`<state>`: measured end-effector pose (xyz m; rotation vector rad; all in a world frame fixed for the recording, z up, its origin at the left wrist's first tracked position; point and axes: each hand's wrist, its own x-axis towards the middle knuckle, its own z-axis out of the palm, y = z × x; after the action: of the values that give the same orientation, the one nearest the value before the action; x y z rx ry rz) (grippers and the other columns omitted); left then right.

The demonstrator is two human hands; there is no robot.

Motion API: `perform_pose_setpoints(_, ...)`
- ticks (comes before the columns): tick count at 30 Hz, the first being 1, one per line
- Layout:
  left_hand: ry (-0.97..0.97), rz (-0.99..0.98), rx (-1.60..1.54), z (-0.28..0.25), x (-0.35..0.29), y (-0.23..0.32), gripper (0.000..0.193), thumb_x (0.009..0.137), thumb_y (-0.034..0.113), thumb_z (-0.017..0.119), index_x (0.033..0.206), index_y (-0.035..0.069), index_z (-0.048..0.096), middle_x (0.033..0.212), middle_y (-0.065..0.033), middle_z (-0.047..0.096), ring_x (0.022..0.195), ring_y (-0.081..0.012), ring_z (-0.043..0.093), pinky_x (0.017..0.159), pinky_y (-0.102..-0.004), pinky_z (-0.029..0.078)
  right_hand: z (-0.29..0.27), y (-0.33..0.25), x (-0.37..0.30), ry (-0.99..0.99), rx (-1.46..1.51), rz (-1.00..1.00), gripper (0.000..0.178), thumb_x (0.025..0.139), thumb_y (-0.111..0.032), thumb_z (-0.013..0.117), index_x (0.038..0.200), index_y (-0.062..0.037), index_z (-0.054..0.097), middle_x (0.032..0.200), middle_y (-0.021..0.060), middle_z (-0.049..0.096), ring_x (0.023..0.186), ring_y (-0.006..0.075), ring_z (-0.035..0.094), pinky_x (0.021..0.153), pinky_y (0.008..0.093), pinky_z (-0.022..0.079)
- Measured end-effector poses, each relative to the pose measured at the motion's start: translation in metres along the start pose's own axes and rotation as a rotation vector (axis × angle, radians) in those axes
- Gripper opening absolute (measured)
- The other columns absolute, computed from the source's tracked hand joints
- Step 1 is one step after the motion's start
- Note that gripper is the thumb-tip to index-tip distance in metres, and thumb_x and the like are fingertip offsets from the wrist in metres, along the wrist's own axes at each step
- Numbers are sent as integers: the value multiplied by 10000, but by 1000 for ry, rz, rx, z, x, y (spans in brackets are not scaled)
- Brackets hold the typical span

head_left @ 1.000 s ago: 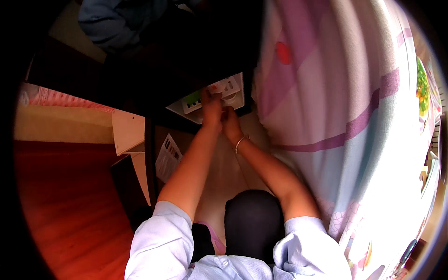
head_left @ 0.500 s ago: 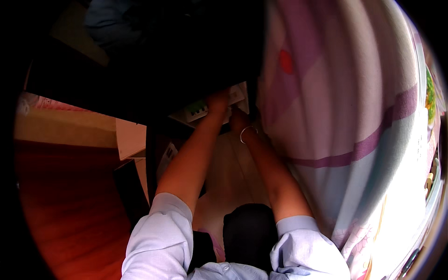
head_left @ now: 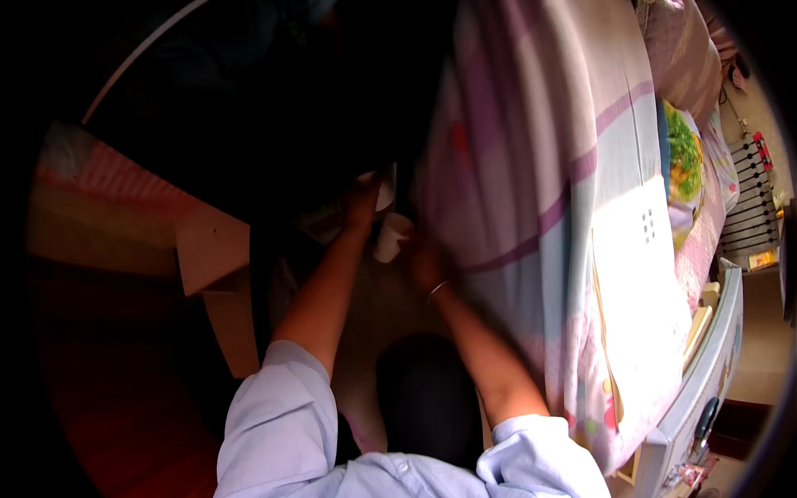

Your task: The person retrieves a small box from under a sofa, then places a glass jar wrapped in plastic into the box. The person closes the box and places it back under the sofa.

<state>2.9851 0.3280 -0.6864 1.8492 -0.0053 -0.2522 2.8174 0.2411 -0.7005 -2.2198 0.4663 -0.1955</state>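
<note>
My right hand [head_left: 425, 261] grips a small white cylinder [head_left: 392, 239], shaped like a cup or a roll; the shade hides which. It is tilted, low between my arms and close to the hanging cloth. My left hand [head_left: 362, 204] reaches into the dark space ahead, next to another pale rounded thing [head_left: 385, 196]. Deep shadow covers its fingers, so whether it holds that thing does not show.
On the right, a patterned sheet [head_left: 531, 166] hangs down the side of a sunlit bed. The bed's pale end board [head_left: 701, 365] stands at the lower right. A light wooden panel [head_left: 217, 257] and a dark red surface [head_left: 124, 382] lie left.
My right hand has drawn back toward me, bringing the white cylinder out of the dark space. My left hand has shifted slightly left and down. The view has turned, showing more of the bed.
</note>
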Motion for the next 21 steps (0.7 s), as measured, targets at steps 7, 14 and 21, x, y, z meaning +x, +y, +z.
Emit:
perform_pose_setpoints(7,34,-277,-919,-54,-118,59,387,873,350,580,1139,75,523,1019,-73,583,994,-234,562,882,-388,453,-84,-75,-52,94,66,-251,190,843,-140,638,985,-20,598,1029,171,610,991,301,595,847,348,469)
perform_pose_setpoints(14,-281,-462,-1537,-108,-200,118,469,854,335,589,1233,86,470,1210,-104,539,1143,-274,512,970,-425,434,-151,-172,-116,200,171,-463,309,656,51,697,905,-69,557,1304,221,402,1170,398,484,943,412,445)
perform_pose_setpoints(21,-440,-576,-1846,-125,-224,155,505,865,389,582,1253,82,476,1252,-118,526,1167,-280,498,989,-437,414,-167,-196,-130,260,246,-666,493,604,88,693,1026,-82,503,1295,240,388,1191,397,463,957,442,450)
